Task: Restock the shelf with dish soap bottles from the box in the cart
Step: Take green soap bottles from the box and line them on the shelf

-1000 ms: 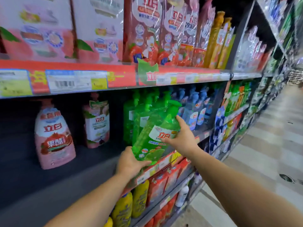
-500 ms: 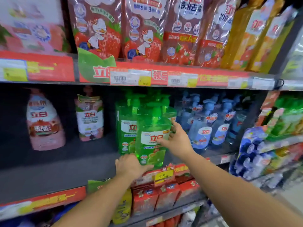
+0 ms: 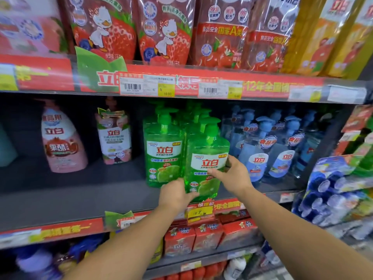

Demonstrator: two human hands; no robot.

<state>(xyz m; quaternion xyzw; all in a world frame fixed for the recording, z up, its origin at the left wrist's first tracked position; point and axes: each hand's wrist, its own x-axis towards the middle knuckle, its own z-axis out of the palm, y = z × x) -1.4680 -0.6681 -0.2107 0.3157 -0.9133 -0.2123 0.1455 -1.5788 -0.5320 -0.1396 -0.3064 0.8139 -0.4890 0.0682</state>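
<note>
A translucent green plastic pump bottle of dish soap (image 3: 205,158), tilted in mid-air a second ago, is now being settled upright at the front edge of the dark grey shelf (image 3: 80,199), touching a matching glossy bottle (image 3: 162,150). Its base is being gripped by the left hand (image 3: 174,196); its labelled side is being pinched by the right hand (image 3: 232,174). Placement looks nearly complete.

A translucent green dish soap bottle (image 3: 205,158) with a green pump carries a white label with red characters and a lime picture. Left of it stands a matching green bottle (image 3: 163,150). Farther left are pale pink bottles (image 3: 60,138); to the right, clear blue bottles (image 3: 262,150). Strawberry-patterned red pouches (image 3: 163,29) sit above a red shelf strip (image 3: 201,83) with yellow price tags.
</note>
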